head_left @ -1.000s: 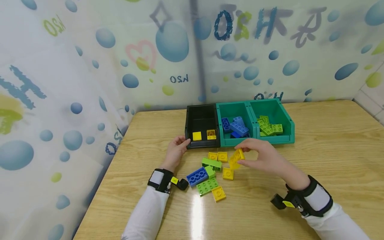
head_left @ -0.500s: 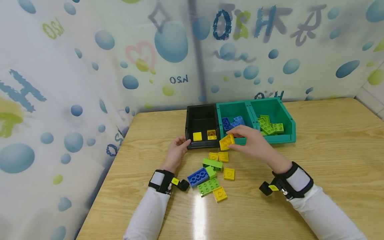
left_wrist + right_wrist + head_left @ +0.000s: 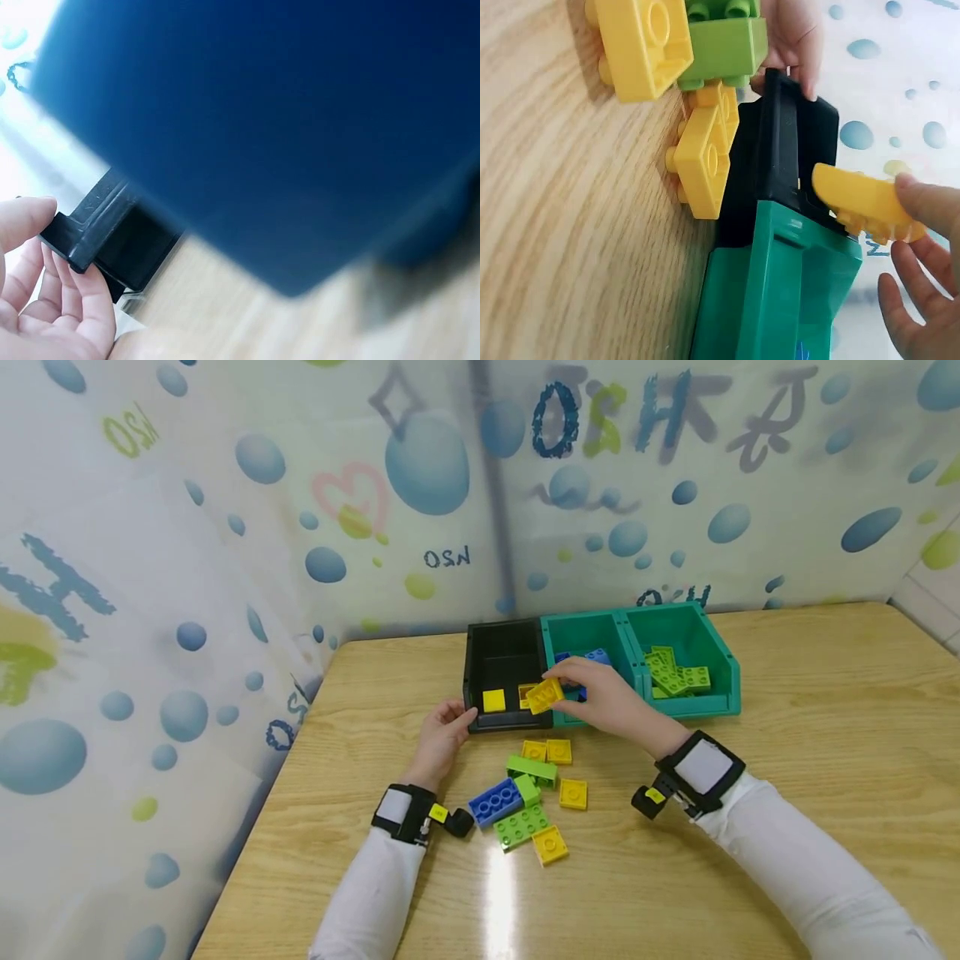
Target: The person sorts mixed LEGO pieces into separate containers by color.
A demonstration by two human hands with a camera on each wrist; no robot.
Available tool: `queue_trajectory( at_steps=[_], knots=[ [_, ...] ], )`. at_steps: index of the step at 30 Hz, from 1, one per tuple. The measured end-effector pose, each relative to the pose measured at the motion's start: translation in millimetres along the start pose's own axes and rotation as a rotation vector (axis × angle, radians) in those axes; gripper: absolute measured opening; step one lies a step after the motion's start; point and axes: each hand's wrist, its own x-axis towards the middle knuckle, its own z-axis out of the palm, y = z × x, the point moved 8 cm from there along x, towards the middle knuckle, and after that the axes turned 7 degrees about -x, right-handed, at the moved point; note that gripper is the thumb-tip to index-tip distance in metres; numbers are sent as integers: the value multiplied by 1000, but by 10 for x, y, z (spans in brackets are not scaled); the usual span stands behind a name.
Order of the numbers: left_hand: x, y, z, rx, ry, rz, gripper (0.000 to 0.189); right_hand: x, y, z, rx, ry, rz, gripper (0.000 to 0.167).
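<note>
My left hand (image 3: 435,745) grips the front left corner of a black bin (image 3: 513,722); in the left wrist view its thumb (image 3: 28,220) lies on the rim with the fingers beneath. My right hand (image 3: 611,703) pinches a yellow toy building brick (image 3: 545,696) between thumb and fingers. That brick is held tilted over the bin's front right part, its studs facing downward in the right wrist view. Inside the bin lie a yellow square brick (image 3: 493,700) and another yellow one (image 3: 524,695), partly hidden by the held brick.
Two joined teal bins (image 3: 684,707) adjoin the black one, with blue bricks (image 3: 597,656) and green bricks (image 3: 678,678). Loose yellow, green and blue bricks (image 3: 492,802) lie in front on the wooden table (image 3: 637,893). A blurred dark blue shape (image 3: 285,135) fills much of the left wrist view.
My right hand has carried the yellow brick leftward and away from me, from above the loose bricks to over the black bin. The left hand keeps its grip on the bin's corner.
</note>
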Motion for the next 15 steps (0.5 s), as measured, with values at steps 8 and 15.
queue_trajectory(
  at_steps=[8,15],
  knots=[
    [1,-3,-3,-7,-1,3,8,173,-69,125,-139,-23,-10,41],
    [10,-12,4,-3,-1,-2,10,240,-200,308,-393,-77,-142,37]
  ],
)
